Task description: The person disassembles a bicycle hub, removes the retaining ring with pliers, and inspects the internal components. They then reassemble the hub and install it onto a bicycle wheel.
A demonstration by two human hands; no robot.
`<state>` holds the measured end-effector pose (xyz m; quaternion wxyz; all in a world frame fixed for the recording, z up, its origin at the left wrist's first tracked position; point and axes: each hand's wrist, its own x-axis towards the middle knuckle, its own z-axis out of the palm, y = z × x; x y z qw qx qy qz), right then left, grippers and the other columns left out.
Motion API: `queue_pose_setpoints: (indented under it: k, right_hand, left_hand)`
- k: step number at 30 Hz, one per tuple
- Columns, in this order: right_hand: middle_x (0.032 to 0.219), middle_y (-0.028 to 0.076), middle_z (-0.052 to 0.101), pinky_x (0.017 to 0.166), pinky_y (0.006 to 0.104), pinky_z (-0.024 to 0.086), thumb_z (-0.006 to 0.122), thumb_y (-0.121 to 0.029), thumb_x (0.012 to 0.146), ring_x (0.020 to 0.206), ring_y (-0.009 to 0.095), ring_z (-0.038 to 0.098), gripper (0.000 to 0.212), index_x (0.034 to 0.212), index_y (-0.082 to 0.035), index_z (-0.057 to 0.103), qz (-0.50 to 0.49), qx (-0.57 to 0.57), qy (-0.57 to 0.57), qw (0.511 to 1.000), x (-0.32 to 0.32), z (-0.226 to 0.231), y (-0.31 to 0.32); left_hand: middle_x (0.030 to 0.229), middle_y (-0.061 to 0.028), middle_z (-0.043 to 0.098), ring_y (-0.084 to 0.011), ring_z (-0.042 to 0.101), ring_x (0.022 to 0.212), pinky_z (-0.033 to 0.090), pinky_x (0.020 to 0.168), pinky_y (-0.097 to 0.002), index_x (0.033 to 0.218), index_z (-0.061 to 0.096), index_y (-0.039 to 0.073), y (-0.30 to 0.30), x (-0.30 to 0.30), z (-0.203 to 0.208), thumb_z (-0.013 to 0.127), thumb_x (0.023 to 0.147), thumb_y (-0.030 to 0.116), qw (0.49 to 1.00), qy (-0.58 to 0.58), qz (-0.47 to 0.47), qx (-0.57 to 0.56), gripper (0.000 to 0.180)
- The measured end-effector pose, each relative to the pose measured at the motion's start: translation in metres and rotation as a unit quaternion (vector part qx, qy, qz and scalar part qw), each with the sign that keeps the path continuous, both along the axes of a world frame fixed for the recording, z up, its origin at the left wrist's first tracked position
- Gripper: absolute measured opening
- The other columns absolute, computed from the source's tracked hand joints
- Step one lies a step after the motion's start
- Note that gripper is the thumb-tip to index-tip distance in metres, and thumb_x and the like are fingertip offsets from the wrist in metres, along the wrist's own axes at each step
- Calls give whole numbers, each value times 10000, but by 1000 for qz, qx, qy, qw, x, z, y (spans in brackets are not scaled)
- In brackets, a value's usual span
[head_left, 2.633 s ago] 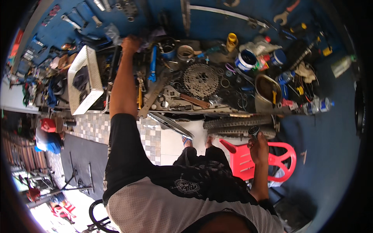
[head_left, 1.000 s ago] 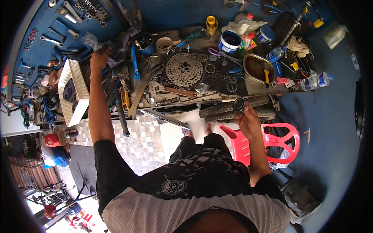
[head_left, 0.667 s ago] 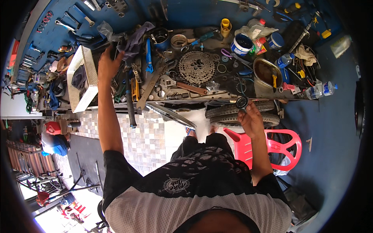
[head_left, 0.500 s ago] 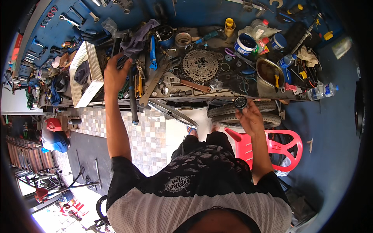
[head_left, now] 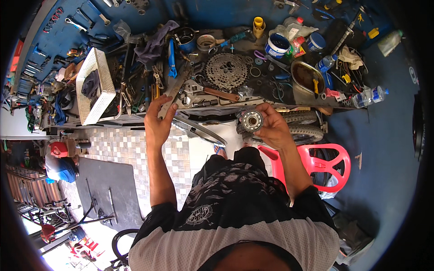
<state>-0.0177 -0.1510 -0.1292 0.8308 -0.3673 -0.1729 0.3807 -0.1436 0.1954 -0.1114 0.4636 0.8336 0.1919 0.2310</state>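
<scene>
In my right hand [head_left: 273,128] is a round metal bearing part [head_left: 252,120], pinched at its edge between thumb and fingers. Its face has a ring of small ball-like shapes around a central hole. My left hand [head_left: 158,119] is at the bench's front edge, thumb and fingers on either side of the lower end of a long flat wrench [head_left: 180,82]. Right of that wrench lie an adjustable wrench with a brown handle [head_left: 221,94] and a large bicycle cassette [head_left: 226,71].
The cluttered bench holds a white perforated basket [head_left: 106,101], a blue-and-white tub [head_left: 277,46], a metal pan with dark liquid [head_left: 309,74] and a plastic bottle [head_left: 370,96]. Tires [head_left: 307,128] sit below, near a red chair [head_left: 337,169]. Another person [head_left: 61,165] is at far left.
My left hand has moved right and toward me, from beside the dark cloth to the flat wrench. My right hand has moved left, turning the bearing part's ringed face into view.
</scene>
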Motion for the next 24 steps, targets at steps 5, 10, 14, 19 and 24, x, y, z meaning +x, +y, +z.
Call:
queue_pose_setpoints:
  k: [5, 10, 14, 19, 24]
  right_hand:
    - [1411, 226, 623, 1122, 471, 546, 872, 35, 840, 1348, 345, 627, 606, 1319, -79, 518, 12, 6, -51, 999, -3, 12, 8]
    - [1414, 227, 615, 1121, 483, 548, 870, 42, 840, 1351, 362, 622, 593, 1301, -86, 519, 13, 18, -74, 997, -5, 24, 14]
    - [1380, 221, 636, 1099, 486, 564, 869, 61, 827, 1339, 375, 632, 600, 1292, -81, 516, 3, 16, -75, 997, -6, 26, 15]
    - [1310, 216, 672, 1027, 495, 611, 871, 75, 803, 1291, 404, 665, 666, 1341, -57, 500, -13, -12, -4, 1000, -3, 25, -2]
    - [1304, 171, 686, 868, 417, 627, 769, 117, 864, 1222, 361, 701, 667, 1442, -51, 480, -75, 29, 35, 996, 1, 21, -31]
  left_hand:
    - [1364, -238, 689, -367, 668, 1291, 520, 1085, -449, 1229, 748, 14, -12, -7, 7, 798, 972, 217, 1000, 21, -5, 13, 331]
    - [1367, -241, 686, -373, 670, 1284, 519, 1086, -450, 1225, 748, 11, -16, -9, 10, 798, 971, 207, 1000, 24, -3, 14, 325]
    - [1343, -230, 701, -366, 676, 1278, 517, 1085, -439, 1219, 751, 15, -18, -9, 10, 806, 955, 181, 999, 24, -6, 21, 317]
    - [1306, -211, 721, -372, 687, 1255, 524, 1065, -427, 1222, 744, 16, -26, 1, 12, 836, 904, 128, 998, 2, -26, 51, 350]
    - [1332, -196, 698, -380, 649, 1268, 504, 1082, -467, 1277, 712, 31, -54, 47, 17, 856, 859, 118, 982, -42, -112, 149, 451]
